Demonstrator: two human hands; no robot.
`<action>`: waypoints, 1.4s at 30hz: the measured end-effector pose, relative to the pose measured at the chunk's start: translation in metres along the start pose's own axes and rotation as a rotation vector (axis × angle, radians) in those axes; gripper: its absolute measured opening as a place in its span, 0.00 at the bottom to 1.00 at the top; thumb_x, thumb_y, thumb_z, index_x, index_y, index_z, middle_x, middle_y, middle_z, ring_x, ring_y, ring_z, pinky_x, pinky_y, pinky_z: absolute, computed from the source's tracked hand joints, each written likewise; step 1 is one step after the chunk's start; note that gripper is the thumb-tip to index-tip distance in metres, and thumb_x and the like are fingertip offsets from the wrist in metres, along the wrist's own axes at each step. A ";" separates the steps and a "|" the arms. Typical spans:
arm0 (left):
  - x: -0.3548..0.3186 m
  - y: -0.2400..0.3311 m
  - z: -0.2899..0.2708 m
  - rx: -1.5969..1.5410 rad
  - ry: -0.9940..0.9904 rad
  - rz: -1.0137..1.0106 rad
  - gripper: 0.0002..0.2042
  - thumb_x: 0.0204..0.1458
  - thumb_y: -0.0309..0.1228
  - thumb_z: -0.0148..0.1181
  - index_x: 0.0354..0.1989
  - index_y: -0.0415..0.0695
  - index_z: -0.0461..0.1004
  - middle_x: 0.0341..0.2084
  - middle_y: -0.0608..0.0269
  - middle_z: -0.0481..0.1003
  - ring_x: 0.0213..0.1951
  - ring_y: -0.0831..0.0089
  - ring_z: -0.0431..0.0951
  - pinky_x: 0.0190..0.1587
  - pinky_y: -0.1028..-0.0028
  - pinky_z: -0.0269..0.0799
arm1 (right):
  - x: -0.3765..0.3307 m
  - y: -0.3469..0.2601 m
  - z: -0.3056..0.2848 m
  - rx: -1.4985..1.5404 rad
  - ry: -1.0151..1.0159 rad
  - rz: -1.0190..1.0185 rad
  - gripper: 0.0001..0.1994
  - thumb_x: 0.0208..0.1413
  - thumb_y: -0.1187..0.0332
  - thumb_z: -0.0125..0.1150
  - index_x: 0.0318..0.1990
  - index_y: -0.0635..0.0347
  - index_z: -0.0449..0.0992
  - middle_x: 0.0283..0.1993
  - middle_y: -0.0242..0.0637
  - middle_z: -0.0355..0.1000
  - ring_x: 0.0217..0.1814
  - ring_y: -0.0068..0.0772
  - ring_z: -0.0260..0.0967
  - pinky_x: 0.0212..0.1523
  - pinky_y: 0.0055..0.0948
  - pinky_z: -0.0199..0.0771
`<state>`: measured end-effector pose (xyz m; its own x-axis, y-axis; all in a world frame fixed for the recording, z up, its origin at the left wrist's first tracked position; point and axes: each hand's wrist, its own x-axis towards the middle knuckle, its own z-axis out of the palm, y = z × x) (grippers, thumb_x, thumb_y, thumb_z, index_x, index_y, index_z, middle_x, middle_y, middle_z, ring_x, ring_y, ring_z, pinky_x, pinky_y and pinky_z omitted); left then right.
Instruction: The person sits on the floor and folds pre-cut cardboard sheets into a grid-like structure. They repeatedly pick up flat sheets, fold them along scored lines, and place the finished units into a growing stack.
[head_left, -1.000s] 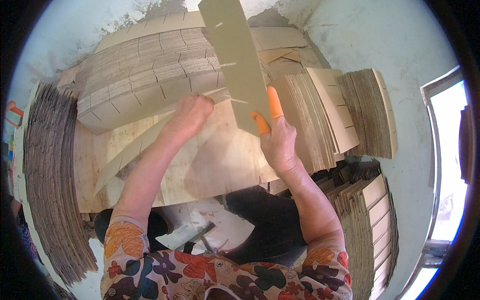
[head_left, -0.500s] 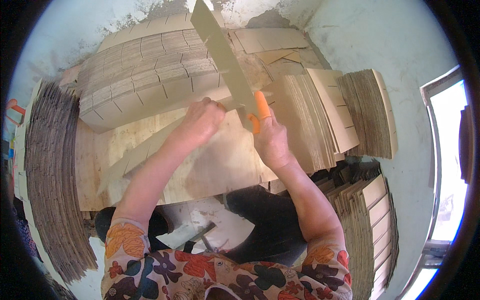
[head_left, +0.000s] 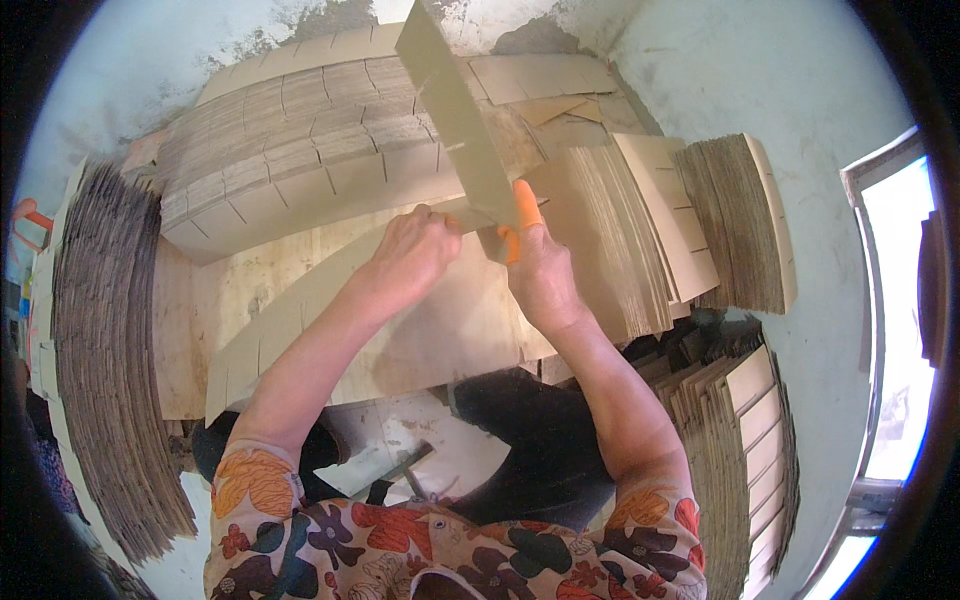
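My left hand [head_left: 418,248] is closed around a long tan cardboard strip [head_left: 290,310], which runs from under my left forearm up toward my right hand. A second cardboard strip [head_left: 455,110] stands tilted up and away, its lower end pinched in my right hand [head_left: 543,275]. Orange finger covers [head_left: 528,205] sit on digits of my right hand. The two strips meet and cross between my hands; how they join there is partly hidden by the fingers. Both hands are above a pale wooden board [head_left: 440,340].
A long stack of slotted cardboard strips [head_left: 300,130] lies at the back left. More stacks stand at the far left [head_left: 110,350], at the right [head_left: 615,240] and at the lower right [head_left: 700,430]. A white wall [head_left: 770,80] borders the right side.
My left hand has shifted slightly right, toward my right hand, with its strip. The raised strip's top has tilted a little to the right. My right hand has barely moved.
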<state>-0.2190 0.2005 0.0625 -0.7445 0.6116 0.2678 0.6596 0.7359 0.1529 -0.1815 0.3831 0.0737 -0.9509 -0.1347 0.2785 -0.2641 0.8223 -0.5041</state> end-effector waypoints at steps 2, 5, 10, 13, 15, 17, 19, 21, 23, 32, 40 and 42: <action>-0.002 0.000 -0.001 0.018 -0.016 0.004 0.05 0.39 0.20 0.53 0.26 0.33 0.71 0.25 0.48 0.74 0.35 0.56 0.75 0.35 0.61 0.75 | -0.002 0.011 0.004 -0.054 0.040 -0.101 0.26 0.55 0.75 0.50 0.62 0.68 0.53 0.38 0.56 0.70 0.34 0.56 0.71 0.32 0.46 0.72; -0.005 -0.002 -0.004 0.053 -0.059 -0.015 0.07 0.39 0.20 0.54 0.30 0.34 0.72 0.29 0.50 0.75 0.37 0.57 0.75 0.37 0.62 0.74 | 0.000 0.009 0.001 -0.061 0.020 -0.093 0.27 0.56 0.74 0.50 0.63 0.67 0.53 0.34 0.55 0.70 0.33 0.55 0.71 0.31 0.46 0.72; -0.006 -0.003 0.002 -0.014 0.022 0.012 0.04 0.40 0.21 0.53 0.25 0.33 0.71 0.24 0.47 0.74 0.34 0.56 0.75 0.34 0.61 0.75 | -0.001 -0.013 -0.005 0.014 -0.026 -0.037 0.27 0.55 0.75 0.49 0.63 0.66 0.53 0.33 0.56 0.70 0.32 0.55 0.70 0.30 0.46 0.71; -0.004 -0.003 0.002 -0.006 0.017 -0.007 0.04 0.40 0.21 0.53 0.24 0.33 0.71 0.23 0.48 0.73 0.34 0.56 0.75 0.34 0.61 0.75 | -0.002 -0.004 0.001 0.117 0.054 -0.098 0.25 0.55 0.76 0.48 0.61 0.67 0.55 0.33 0.57 0.70 0.32 0.57 0.70 0.30 0.47 0.72; -0.002 0.000 0.000 -0.094 0.075 -0.012 0.03 0.41 0.21 0.52 0.24 0.33 0.71 0.22 0.48 0.73 0.33 0.56 0.76 0.34 0.61 0.74 | -0.003 0.002 0.007 0.047 0.071 -0.109 0.24 0.53 0.77 0.48 0.59 0.68 0.56 0.34 0.57 0.70 0.32 0.58 0.70 0.31 0.47 0.72; 0.000 0.005 -0.001 -0.142 0.081 -0.008 0.04 0.40 0.20 0.53 0.26 0.34 0.71 0.23 0.50 0.73 0.33 0.56 0.76 0.34 0.62 0.74 | -0.005 0.012 0.015 -0.038 0.040 -0.103 0.23 0.51 0.78 0.49 0.57 0.70 0.57 0.36 0.57 0.70 0.33 0.58 0.70 0.32 0.47 0.73; -0.001 0.013 -0.001 -0.151 0.035 0.005 0.08 0.39 0.19 0.54 0.30 0.35 0.71 0.24 0.52 0.74 0.34 0.58 0.75 0.33 0.63 0.73 | -0.005 0.025 0.023 -0.137 -0.037 -0.077 0.23 0.49 0.79 0.49 0.55 0.71 0.58 0.37 0.58 0.70 0.34 0.58 0.70 0.34 0.46 0.73; -0.005 0.012 0.001 -0.135 0.067 0.005 0.07 0.39 0.19 0.54 0.30 0.36 0.71 0.23 0.52 0.74 0.33 0.58 0.75 0.33 0.62 0.73 | -0.001 0.011 0.017 -0.178 -0.036 -0.086 0.25 0.48 0.80 0.49 0.57 0.72 0.57 0.37 0.58 0.69 0.35 0.58 0.70 0.35 0.47 0.73; -0.007 0.010 0.001 -0.132 0.045 -0.001 0.06 0.40 0.20 0.54 0.29 0.36 0.72 0.22 0.52 0.73 0.32 0.58 0.75 0.33 0.62 0.73 | -0.001 0.005 0.013 -0.184 -0.059 -0.104 0.27 0.48 0.81 0.48 0.59 0.72 0.55 0.37 0.58 0.69 0.36 0.57 0.70 0.35 0.47 0.72; 0.011 -0.048 -0.022 -0.509 -0.035 -0.338 0.15 0.43 0.30 0.64 0.36 0.35 0.70 0.29 0.50 0.73 0.34 0.54 0.73 0.39 0.60 0.70 | -0.007 0.007 0.012 -0.041 -0.084 0.043 0.34 0.48 0.81 0.49 0.65 0.69 0.48 0.38 0.58 0.69 0.38 0.57 0.70 0.37 0.47 0.72; 0.040 -0.118 0.035 0.181 0.202 -0.201 0.13 0.44 0.26 0.59 0.39 0.39 0.68 0.34 0.53 0.71 0.44 0.59 0.69 0.43 0.64 0.67 | -0.006 0.004 0.016 0.090 -0.023 0.099 0.40 0.46 0.85 0.50 0.68 0.60 0.44 0.44 0.60 0.69 0.38 0.60 0.70 0.38 0.43 0.73; 0.042 -0.124 0.044 0.267 0.265 -0.179 0.11 0.43 0.26 0.61 0.36 0.40 0.68 0.34 0.53 0.72 0.41 0.59 0.71 0.41 0.61 0.67 | -0.008 0.006 0.019 0.091 0.076 0.080 0.39 0.45 0.85 0.48 0.68 0.57 0.48 0.33 0.53 0.69 0.31 0.51 0.69 0.35 0.36 0.72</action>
<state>-0.3367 0.1480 0.0129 -0.7696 0.3970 0.5000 0.4460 0.8947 -0.0238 -0.1784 0.3783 0.0526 -0.9556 -0.0259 0.2934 -0.2046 0.7748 -0.5982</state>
